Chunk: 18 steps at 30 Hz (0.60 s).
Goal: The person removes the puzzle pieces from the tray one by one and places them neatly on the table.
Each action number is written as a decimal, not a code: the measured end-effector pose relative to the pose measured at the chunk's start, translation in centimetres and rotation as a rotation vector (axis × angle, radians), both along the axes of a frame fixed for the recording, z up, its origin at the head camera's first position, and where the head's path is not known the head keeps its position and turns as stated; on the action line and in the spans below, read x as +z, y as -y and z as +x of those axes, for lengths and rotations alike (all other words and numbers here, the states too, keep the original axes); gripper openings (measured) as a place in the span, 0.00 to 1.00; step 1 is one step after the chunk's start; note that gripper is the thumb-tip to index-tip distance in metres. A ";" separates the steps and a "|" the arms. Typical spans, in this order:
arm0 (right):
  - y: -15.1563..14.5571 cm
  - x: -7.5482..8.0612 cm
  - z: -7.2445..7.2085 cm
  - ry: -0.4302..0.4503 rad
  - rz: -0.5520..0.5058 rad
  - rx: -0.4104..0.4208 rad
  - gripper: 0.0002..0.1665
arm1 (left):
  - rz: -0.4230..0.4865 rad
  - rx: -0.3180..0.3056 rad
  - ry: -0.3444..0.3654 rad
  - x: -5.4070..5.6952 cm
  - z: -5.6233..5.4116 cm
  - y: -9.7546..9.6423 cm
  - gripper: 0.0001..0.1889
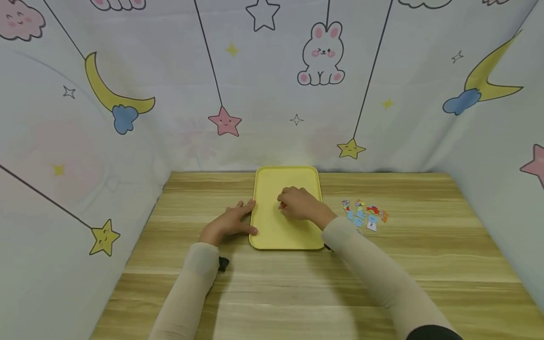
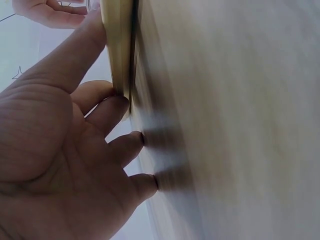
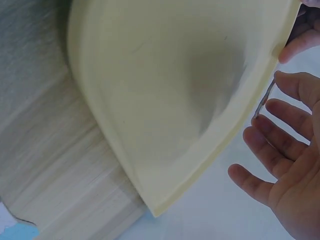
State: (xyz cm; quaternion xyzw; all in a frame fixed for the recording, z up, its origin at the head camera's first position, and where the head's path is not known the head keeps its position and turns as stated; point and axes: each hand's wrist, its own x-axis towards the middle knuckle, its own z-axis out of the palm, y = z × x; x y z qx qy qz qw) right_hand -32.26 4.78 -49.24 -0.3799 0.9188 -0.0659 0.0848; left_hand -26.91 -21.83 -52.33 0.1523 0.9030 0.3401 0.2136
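Observation:
A yellow tray [image 1: 285, 181] lies on the wooden table in the middle of the head view. Over its surface, my right hand [image 1: 301, 204] pinches a small thin flat piece [image 3: 264, 101] between thumb and fingertips. That piece shows nearly edge-on in the right wrist view, so its print is hidden. My left hand [image 1: 229, 222] rests at the tray's left side, thumb and index finger touching the rim. In the left wrist view the other fingertips [image 2: 146, 186] of that hand press on the table beside the tray.
Several small colourful cut-out pieces [image 1: 360, 214] lie loosely grouped on the table right of the tray, beyond the right forearm. A white printed cloth [image 1: 272, 94] hangs behind the table and along both sides. Dark wrist gear [image 1: 223, 263] shows under the left sleeve.

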 end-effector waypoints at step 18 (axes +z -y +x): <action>-3.4 0.3 0.2 -0.010 -0.041 0.004 0.10 | -0.006 -0.001 0.017 0.0 0.0 0.0 0.55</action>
